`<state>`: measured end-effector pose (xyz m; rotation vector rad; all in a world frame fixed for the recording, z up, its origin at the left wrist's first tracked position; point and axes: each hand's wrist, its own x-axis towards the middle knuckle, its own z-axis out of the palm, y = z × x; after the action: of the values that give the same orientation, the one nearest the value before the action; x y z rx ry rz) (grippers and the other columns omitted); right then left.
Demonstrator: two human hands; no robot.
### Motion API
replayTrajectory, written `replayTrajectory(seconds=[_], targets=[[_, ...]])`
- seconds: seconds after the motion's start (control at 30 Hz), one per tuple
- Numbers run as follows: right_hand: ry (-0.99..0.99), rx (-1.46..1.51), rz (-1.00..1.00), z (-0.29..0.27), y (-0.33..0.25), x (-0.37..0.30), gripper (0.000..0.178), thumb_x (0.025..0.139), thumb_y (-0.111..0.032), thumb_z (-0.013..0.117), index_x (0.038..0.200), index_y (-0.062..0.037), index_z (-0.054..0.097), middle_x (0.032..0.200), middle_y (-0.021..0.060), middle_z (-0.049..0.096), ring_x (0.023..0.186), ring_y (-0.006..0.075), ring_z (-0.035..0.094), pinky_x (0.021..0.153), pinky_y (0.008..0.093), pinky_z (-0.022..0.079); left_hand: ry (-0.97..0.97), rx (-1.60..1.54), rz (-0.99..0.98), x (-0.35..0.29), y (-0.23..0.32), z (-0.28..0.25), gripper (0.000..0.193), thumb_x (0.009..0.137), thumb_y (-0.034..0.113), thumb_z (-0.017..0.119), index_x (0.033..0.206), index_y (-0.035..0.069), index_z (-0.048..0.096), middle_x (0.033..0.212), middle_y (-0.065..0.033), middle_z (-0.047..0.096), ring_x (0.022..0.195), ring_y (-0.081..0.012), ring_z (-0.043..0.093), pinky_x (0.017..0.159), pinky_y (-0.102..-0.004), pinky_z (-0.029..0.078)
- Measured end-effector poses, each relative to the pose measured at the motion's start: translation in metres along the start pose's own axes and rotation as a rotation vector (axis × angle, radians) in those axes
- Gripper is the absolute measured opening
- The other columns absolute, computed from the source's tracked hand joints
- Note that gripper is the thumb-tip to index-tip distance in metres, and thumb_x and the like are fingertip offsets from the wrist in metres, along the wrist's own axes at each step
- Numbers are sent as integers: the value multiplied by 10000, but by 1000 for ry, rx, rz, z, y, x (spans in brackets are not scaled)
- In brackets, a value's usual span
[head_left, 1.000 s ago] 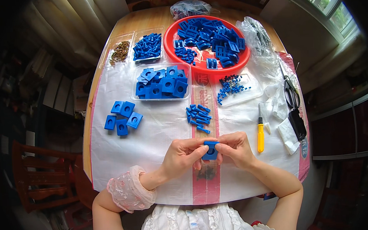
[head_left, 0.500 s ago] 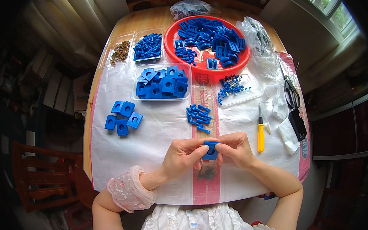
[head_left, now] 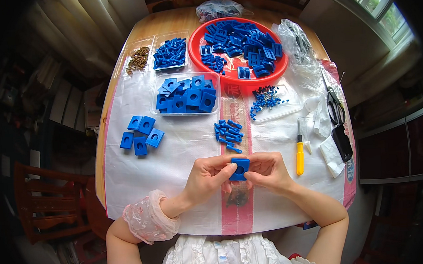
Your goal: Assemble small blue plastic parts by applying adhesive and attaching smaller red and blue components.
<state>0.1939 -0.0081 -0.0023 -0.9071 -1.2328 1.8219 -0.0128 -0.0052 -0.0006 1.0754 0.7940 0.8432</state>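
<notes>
Between my two hands, above the near middle of the table, is a blue square plastic piece with a round hole. My left hand pinches its left edge, thumb on the face and fingers behind. At its right side my right hand grips it, thumb low at the edge. Several small blue wedge-like parts lie just beyond my hands. To the left, a loose group of similar blue square pieces lies on the white sheet. More of them fill a clear plastic box.
A red round tray of blue parts stands at the back, beside clear trays of brass-coloured screws and small blue parts. Tiny blue, black and white pieces lie near it. A yellow-handled screwdriver and black-handled scissors lie right.
My right thumb has slid from the top of the blue square piece to its lower right edge. The piece has shifted slightly left and up, and more of its face shows.
</notes>
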Motion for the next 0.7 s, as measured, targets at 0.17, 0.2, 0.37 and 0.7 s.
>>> replayTrajectory(seconds=[0.17,0.2,0.37,0.7], targets=[[28,-3,13,1,1,1,272,830,38,628,1096,84,598,875,99,677,727,109,638,623,239,531,-12,-9,-23,1,-2,-1,279,939,131,557,1179,10,630,850,-81,693,581,-59,601,520,-196,521],[29,-4,16,0,3,1,271,829,37,628,1094,86,598,873,100,676,725,109,639,622,238,530,-13,-12,-22,1,-2,-1,279,939,133,558,1179,10,630,849,-81,693,582,-59,601,519,-196,521],[32,4,29,-4,5,1,268,823,31,633,1082,91,600,858,105,676,708,109,638,609,237,527,-10,4,-12,2,-3,0,281,940,141,559,1179,11,630,858,-85,693,585,-66,610,516,-196,516],[56,22,46,-3,0,2,229,820,33,616,1042,89,615,827,96,676,668,98,632,573,228,518,-84,-5,7,2,-2,-1,348,899,43,562,1244,0,570,873,-95,692,649,-93,637,581,-217,537]])
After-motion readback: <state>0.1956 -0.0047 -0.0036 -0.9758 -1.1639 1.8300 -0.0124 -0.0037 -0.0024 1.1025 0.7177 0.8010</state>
